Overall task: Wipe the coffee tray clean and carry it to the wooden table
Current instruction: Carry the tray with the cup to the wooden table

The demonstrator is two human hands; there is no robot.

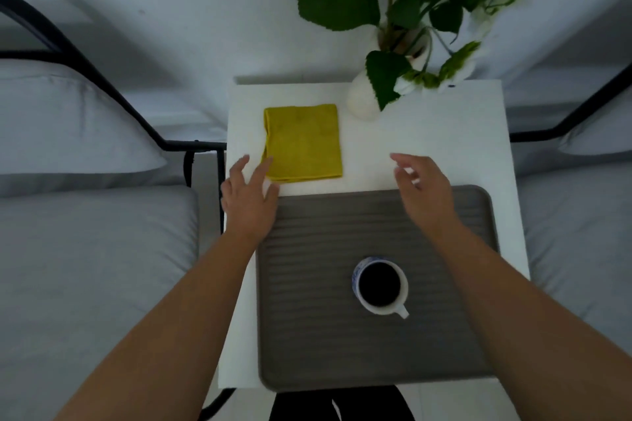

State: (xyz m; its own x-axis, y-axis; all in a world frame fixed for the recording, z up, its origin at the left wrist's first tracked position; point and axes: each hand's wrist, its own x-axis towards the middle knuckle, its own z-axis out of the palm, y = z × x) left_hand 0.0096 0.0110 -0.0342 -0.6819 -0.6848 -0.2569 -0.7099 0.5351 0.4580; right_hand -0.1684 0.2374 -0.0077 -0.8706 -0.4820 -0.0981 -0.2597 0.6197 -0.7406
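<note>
My left hand (248,196) spreads open at the yellow cloth (302,143), ready to grab it; my right hand (422,188) hovers open over the gray tray (325,335), near the coffee cup (380,285).

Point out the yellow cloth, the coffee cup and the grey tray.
yellow cloth (304,142), head view, middle of the folded cloth.
coffee cup (379,285), head view, dark coffee inside.
grey tray (307,318), head view, bare ribbed surface.

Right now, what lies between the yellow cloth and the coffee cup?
In the head view, bare white tabletop, then the tray's empty grey surface, separates the yellow cloth from the coffee cup.
</note>
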